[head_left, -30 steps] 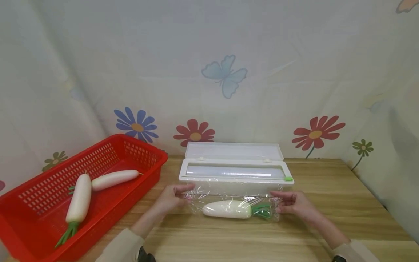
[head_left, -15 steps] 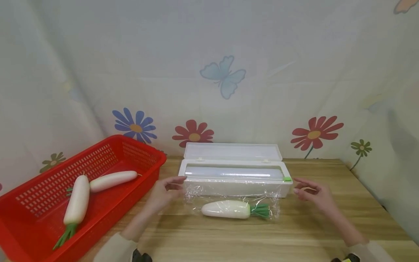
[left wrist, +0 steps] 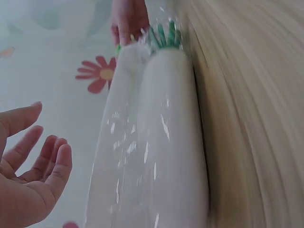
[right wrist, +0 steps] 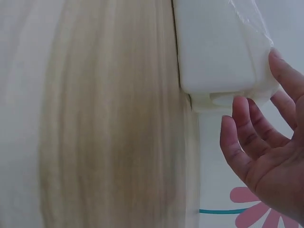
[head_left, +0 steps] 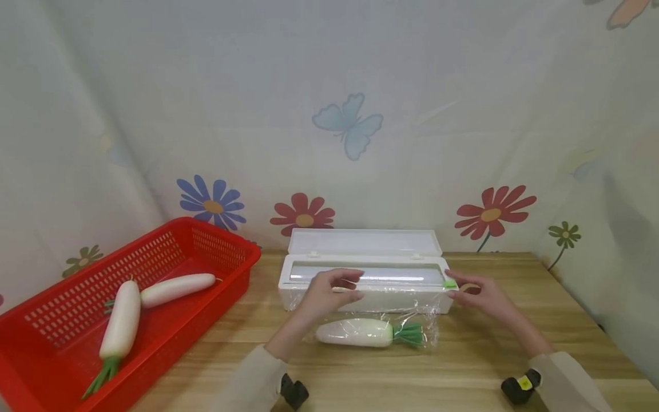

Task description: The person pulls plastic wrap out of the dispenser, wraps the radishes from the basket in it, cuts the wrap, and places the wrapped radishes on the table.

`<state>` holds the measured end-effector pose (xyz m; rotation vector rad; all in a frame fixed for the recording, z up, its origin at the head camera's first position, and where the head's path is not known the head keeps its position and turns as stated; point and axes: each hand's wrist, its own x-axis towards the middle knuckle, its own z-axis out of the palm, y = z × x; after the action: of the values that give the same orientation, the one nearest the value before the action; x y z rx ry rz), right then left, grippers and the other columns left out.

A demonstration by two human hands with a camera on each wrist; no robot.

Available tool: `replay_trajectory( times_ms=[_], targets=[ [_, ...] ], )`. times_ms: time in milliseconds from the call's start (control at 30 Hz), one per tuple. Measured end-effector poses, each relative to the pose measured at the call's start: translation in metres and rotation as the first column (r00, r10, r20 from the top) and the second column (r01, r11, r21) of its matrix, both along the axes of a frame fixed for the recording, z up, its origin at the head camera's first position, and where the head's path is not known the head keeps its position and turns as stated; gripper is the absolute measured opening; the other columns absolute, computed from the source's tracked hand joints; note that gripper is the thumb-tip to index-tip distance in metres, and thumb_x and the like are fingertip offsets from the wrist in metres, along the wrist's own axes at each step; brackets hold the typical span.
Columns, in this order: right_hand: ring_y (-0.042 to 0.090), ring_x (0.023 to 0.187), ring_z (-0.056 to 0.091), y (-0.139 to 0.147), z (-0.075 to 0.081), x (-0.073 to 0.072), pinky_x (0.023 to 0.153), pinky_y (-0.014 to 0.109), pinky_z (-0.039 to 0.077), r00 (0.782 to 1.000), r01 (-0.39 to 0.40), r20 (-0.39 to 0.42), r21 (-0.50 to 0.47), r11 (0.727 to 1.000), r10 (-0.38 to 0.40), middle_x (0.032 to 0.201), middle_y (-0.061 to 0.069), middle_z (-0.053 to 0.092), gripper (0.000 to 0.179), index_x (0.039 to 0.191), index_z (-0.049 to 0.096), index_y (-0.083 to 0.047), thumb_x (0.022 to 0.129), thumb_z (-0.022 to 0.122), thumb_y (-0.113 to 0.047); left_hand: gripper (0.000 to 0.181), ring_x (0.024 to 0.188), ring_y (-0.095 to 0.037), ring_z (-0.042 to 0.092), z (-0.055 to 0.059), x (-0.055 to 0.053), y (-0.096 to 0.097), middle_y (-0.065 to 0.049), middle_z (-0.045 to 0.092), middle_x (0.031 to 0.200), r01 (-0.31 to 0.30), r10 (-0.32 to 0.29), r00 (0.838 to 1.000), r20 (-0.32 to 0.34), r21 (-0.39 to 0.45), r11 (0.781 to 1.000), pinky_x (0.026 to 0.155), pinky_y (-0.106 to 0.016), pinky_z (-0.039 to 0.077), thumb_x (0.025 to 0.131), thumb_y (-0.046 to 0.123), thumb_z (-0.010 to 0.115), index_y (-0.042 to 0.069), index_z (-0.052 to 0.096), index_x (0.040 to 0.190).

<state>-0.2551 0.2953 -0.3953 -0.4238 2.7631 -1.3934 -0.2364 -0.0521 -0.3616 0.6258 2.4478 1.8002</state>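
Note:
A white daikon radish [head_left: 355, 332] with green stalks lies on the table under clear cling film [head_left: 431, 326]. The film runs over the front of a white cling film dispenser box [head_left: 407, 298], its lid raised. My left hand [head_left: 329, 289] hovers over the box front, fingers apart and bent loosely, holding nothing in the left wrist view. At the box's right end is my right hand [head_left: 481, 293], its fingertips by the green slider cutter [head_left: 449, 284]. In the right wrist view its thumb touches the box edge and its other fingers [right wrist: 241, 111] are loosely curved near the end face.
A red plastic basket [head_left: 206, 303] stands at the left with two more daikons [head_left: 122, 320] inside. The film roll [head_left: 396, 275] shows in the box opening. A flowered cloth [head_left: 247, 131] hangs behind the wooden table [head_left: 391, 383].
Both hands have let go of the film, which now drapes from the box over the daikon. The left hand moved right over the box; the right hand went up, then in to the slider.

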Motion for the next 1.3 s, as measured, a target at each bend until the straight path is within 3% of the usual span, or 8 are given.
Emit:
replay_trajectory(
  times_ms=[167, 300, 500, 633, 733, 933, 1000, 1300],
  targets=[
    [0.022, 0.081, 0.059, 0.003, 0.002, -0.003, 0.067, 0.027, 0.052, 1.0, -0.016, 0.027, 0.013, 1.0, 0.016, 0.103, 0.018, 0.055, 0.055, 0.132, 0.047, -0.003, 0.085, 0.065, -0.025, 0.035, 0.095, -0.023, 0.06, -0.002, -0.006, 0.047, -0.011, 0.065, 0.107, 0.037, -0.037, 0.999, -0.015, 0.012, 0.999, 0.072, -0.022, 0.051, 0.077, 0.014, 0.072, 0.005, 0.064, 0.11],
    [0.022, 0.079, 0.059, 0.003, 0.002, -0.005, 0.066, 0.027, 0.053, 0.999, -0.019, 0.041, 0.014, 1.0, 0.018, 0.101, 0.017, 0.055, 0.055, 0.131, 0.048, -0.003, 0.084, 0.066, -0.027, 0.033, 0.091, -0.017, 0.061, -0.005, -0.011, 0.083, -0.008, 0.066, 0.104, 0.053, -0.054, 0.997, -0.053, -0.025, 0.998, 0.071, -0.019, 0.049, 0.077, 0.014, 0.072, 0.007, 0.066, 0.109],
    [0.021, 0.076, 0.059, 0.004, 0.0, -0.006, 0.066, 0.028, 0.053, 0.999, -0.025, 0.039, 0.01, 1.0, 0.024, 0.098, 0.016, 0.056, 0.055, 0.13, 0.049, -0.003, 0.083, 0.066, -0.027, 0.029, 0.087, -0.011, 0.062, -0.009, -0.021, 0.129, -0.003, 0.068, 0.102, 0.037, -0.052, 0.991, -0.12, -0.127, 0.991, 0.069, -0.015, 0.046, 0.078, 0.014, 0.071, 0.009, 0.067, 0.107],
    [0.021, 0.072, 0.059, 0.004, 0.0, -0.007, 0.066, 0.029, 0.053, 0.999, -0.036, 0.03, -0.001, 0.999, 0.036, 0.097, 0.016, 0.057, 0.053, 0.127, 0.051, -0.001, 0.083, 0.066, -0.026, 0.024, 0.083, -0.006, 0.059, -0.009, -0.026, 0.151, 0.003, 0.067, 0.099, -0.006, -0.038, 0.983, -0.18, -0.241, 0.97, 0.065, -0.014, 0.045, 0.08, 0.015, 0.068, 0.015, 0.069, 0.105],
    [0.02, 0.071, 0.059, 0.005, 0.0, -0.007, 0.065, 0.029, 0.053, 0.999, -0.042, 0.023, -0.006, 0.999, 0.042, 0.097, 0.017, 0.058, 0.051, 0.125, 0.052, 0.003, 0.084, 0.066, -0.024, 0.022, 0.078, -0.002, 0.056, -0.008, -0.028, 0.164, 0.006, 0.067, 0.096, -0.049, -0.018, 0.98, -0.197, -0.332, 0.942, 0.061, -0.013, 0.043, 0.08, 0.018, 0.068, 0.02, 0.071, 0.101],
    [0.018, 0.071, 0.06, 0.007, 0.0, -0.007, 0.064, 0.028, 0.053, 0.999, -0.052, 0.013, -0.018, 0.998, 0.053, 0.095, 0.017, 0.057, 0.051, 0.125, 0.051, 0.005, 0.084, 0.066, -0.021, 0.02, 0.071, 0.001, 0.053, -0.005, -0.034, 0.179, 0.012, 0.066, 0.087, -0.153, 0.03, 0.969, -0.246, -0.497, 0.854, 0.057, -0.013, 0.038, 0.076, 0.027, 0.072, 0.026, 0.073, 0.096],
    [0.019, 0.07, 0.059, 0.007, -0.001, -0.007, 0.064, 0.028, 0.053, 0.998, -0.055, 0.002, -0.016, 0.998, 0.055, 0.093, 0.015, 0.056, 0.052, 0.126, 0.051, 0.003, 0.083, 0.067, -0.021, 0.02, 0.068, 0.001, 0.051, -0.004, -0.035, 0.182, 0.014, 0.065, 0.081, -0.168, 0.034, 0.966, -0.255, -0.525, 0.835, 0.056, -0.013, 0.037, 0.075, 0.029, 0.073, 0.027, 0.073, 0.095],
    [0.02, 0.07, 0.059, 0.006, -0.002, -0.008, 0.064, 0.029, 0.053, 0.998, -0.057, 0.007, -0.009, 0.998, 0.057, 0.091, 0.014, 0.056, 0.053, 0.127, 0.051, -0.001, 0.082, 0.067, -0.024, 0.011, 0.06, 0.002, 0.049, -0.005, -0.037, 0.185, 0.014, 0.066, 0.073, -0.181, 0.042, 0.962, -0.27, -0.514, 0.839, 0.052, -0.011, 0.035, 0.077, 0.025, 0.072, 0.022, 0.075, 0.087]
  ],
)
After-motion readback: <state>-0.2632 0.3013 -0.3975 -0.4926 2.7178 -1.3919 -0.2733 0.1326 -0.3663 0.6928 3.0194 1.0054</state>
